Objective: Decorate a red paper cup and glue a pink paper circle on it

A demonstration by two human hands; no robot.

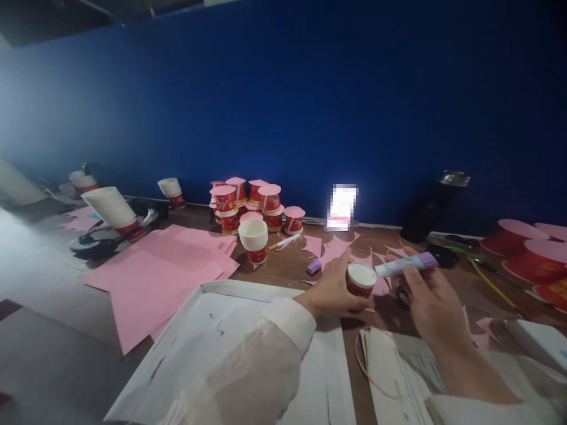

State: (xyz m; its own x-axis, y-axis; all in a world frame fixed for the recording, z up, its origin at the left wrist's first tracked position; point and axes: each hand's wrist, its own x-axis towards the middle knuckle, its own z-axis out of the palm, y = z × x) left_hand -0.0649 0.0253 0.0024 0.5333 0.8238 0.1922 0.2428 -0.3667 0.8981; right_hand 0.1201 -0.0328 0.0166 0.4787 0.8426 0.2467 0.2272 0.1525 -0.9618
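A red paper cup (361, 280) with its pale round end facing up is in my left hand (333, 286), whose fingers wrap round its side. My right hand (432, 295) grips a glue stick (405, 264) with a white and purple body; its uncapped tip points left, close to the cup's edge. The purple cap (314, 267) lies on the table left of my left hand. Pink paper scraps (339, 245) are spread behind and beside the cup. Upright paper cups (254, 236) stand nested to the left, near a cigarette (286, 241).
Red cups topped with pink discs (271, 200) stand stacked at the back. Pink sheets (163, 277) and a large white paper (230, 342) cover the left. A bright phone (342, 206) leans on the blue partition. A black bottle (429, 206) and larger red-and-pink pieces (538, 260) are at right.
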